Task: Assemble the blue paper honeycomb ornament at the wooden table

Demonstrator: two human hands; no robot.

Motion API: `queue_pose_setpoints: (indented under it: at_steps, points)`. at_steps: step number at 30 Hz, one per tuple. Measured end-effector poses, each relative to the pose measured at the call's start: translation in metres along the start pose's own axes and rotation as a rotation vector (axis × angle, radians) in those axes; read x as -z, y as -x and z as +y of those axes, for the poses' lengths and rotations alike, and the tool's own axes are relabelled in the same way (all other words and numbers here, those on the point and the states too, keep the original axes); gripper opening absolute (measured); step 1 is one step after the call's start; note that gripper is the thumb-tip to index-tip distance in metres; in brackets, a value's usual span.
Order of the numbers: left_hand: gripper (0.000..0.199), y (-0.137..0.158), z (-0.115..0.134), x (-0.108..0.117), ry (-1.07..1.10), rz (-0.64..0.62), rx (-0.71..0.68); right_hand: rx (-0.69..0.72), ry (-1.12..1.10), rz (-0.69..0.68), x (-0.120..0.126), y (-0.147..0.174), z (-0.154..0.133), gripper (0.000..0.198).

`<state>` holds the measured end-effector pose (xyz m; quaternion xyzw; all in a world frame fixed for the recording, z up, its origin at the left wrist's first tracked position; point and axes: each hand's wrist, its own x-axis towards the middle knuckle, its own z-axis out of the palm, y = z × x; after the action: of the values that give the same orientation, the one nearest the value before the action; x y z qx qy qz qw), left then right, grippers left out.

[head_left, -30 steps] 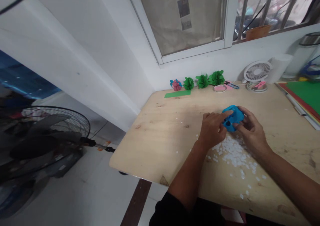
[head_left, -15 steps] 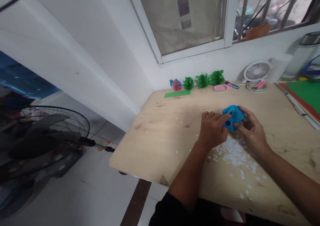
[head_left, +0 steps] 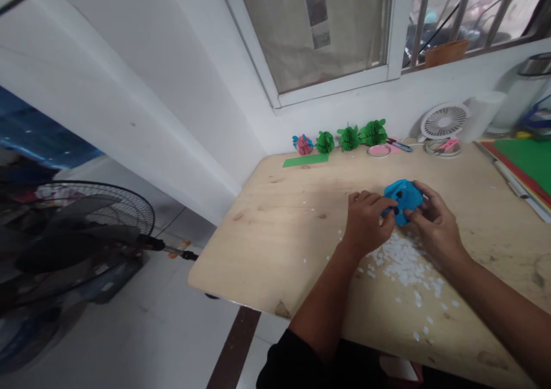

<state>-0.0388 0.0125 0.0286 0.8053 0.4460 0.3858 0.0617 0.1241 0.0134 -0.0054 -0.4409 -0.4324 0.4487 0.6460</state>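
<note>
A blue paper craft (head_left: 407,197) with dark oval spots is held just above the wooden table (head_left: 258,234). My right hand (head_left: 439,222) grips it from the right side, thumb on the near face. From the left, my left hand (head_left: 370,214) pinches at its left edge near a dark spot, index finger and thumb close together. Beneath both hands lies a scatter of small white paper bits (head_left: 402,263).
Pink and green paper figures (head_left: 348,139) line the wall behind a green paper strip (head_left: 306,160). A utility knife (head_left: 400,144), tape rolls and a small white fan (head_left: 445,121) stand at the back. Coloured sheets (head_left: 525,162) lie right; a large floor fan (head_left: 77,240) stands left.
My left index finger has drawn back from across the craft toward its left edge, uncovering more of the dark spots. My right hand keeps its grip.
</note>
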Motion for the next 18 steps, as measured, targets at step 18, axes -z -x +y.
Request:
queue_pose_setpoints:
  at_steps: [18]
  points:
    - [0.023, -0.005, 0.0058, 0.0067, 0.055, -0.154, 0.122, -0.002, 0.023, -0.019, 0.0041, -0.003, 0.0048, 0.063]
